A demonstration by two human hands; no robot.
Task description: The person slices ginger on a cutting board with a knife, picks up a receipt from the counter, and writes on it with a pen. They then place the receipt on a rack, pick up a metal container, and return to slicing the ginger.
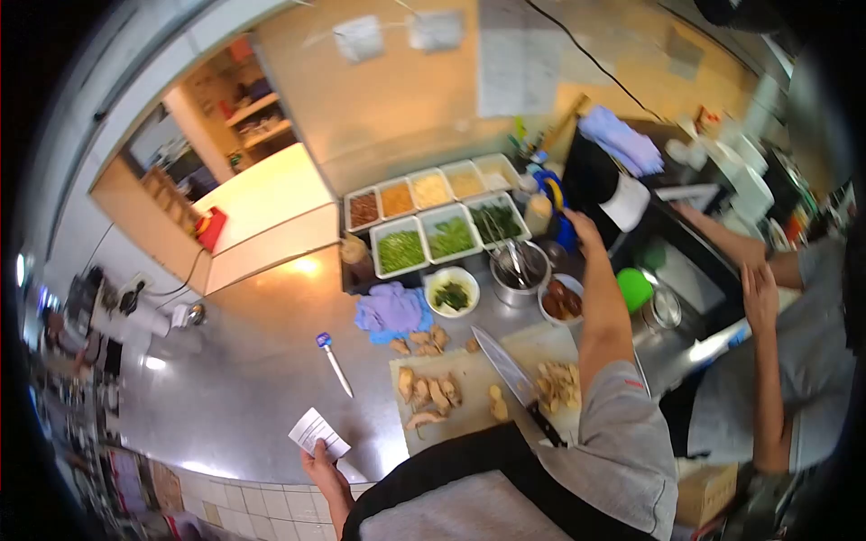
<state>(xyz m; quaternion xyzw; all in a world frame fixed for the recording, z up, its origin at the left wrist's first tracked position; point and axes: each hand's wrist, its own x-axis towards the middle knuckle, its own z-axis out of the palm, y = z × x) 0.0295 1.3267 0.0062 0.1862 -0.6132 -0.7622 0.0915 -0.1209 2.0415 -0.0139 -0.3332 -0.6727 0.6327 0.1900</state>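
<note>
My left hand (323, 464) pinches a small printed paper slip (317, 431) at the front edge of the steel counter. My right hand (585, 231) is stretched across to the back, against a blue object with a yellow curved part (561, 216); its fingers are too small and blurred to tell if they grip it. Below my right arm lies a cutting board (469, 361) bearing a large knife (507, 362), pieces of ginger-like root (431, 389) and a sliced pile (557, 384). A bowl of brown food (561, 299) stands beside my forearm.
Trays of chopped greens (400, 249) and other toppings line the back. Near them are a white bowl (452, 293), a metal pot with utensils (520, 272) and a purple cloth (393, 308). A white, blue-topped tool (335, 365) lies left. A co-worker (767, 361) stands close at right.
</note>
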